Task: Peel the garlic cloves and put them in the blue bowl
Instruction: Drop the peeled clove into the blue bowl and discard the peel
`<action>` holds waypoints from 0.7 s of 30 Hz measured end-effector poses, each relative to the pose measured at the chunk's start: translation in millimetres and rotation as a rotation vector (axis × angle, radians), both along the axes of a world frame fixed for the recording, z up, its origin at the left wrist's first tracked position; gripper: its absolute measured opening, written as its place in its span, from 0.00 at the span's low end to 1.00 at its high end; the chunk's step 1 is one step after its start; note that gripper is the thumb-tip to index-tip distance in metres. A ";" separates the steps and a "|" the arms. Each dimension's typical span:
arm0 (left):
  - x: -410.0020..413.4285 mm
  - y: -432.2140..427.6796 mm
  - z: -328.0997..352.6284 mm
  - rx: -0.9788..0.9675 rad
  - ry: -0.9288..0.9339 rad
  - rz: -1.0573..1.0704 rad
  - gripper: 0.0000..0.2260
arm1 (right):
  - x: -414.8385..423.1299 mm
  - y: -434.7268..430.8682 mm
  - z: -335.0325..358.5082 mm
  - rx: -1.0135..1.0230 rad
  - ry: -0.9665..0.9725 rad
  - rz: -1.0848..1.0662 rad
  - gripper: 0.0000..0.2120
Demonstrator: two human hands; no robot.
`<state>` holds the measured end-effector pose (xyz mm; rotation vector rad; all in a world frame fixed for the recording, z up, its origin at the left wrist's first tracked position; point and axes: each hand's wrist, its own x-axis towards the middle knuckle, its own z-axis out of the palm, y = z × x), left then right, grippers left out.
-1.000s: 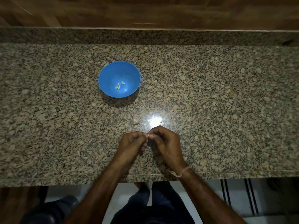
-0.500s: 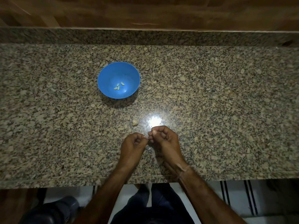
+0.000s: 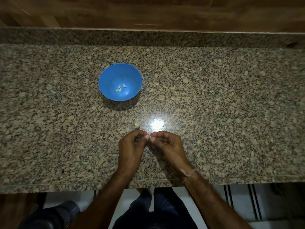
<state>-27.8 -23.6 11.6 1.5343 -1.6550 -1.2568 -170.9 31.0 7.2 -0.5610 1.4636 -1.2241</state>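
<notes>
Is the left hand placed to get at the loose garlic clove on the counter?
Likely yes: the loose clove lies just beyond the left hand with nothing between. But it and the right hand now pinch a small piece.

a speckled granite countertop (image 3: pixel 222 104) is stretching across the whole view, with its front edge running along the near side and a low granite upstand (image 3: pixel 165 38) rising at the back. a blue bowl (image 3: pixel 107 76) is sitting upright on it left of centre. a single unpeeled garlic clove (image 3: pixel 137 125) is lying on the bare stone nearer the front, well apart from the bowl and just beside a bright glare spot (image 3: pixel 156 124).
</notes>
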 end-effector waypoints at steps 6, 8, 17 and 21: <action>-1.0 1.1 -0.1 0.007 -0.048 -0.011 0.05 | 2.4 0.9 1.0 -0.119 0.490 0.065 0.05; -1.3 1.5 2.1 -0.001 -0.055 -0.016 0.05 | 0.1 -1.3 -3.6 -0.110 0.573 0.093 0.04; -0.2 1.1 -0.1 0.274 0.238 -0.006 0.08 | -0.6 -2.8 -5.6 0.019 0.228 0.081 0.08; 1.1 1.8 -3.3 0.134 0.160 -0.025 0.05 | 5.1 -2.9 -0.3 0.135 -0.116 0.001 0.09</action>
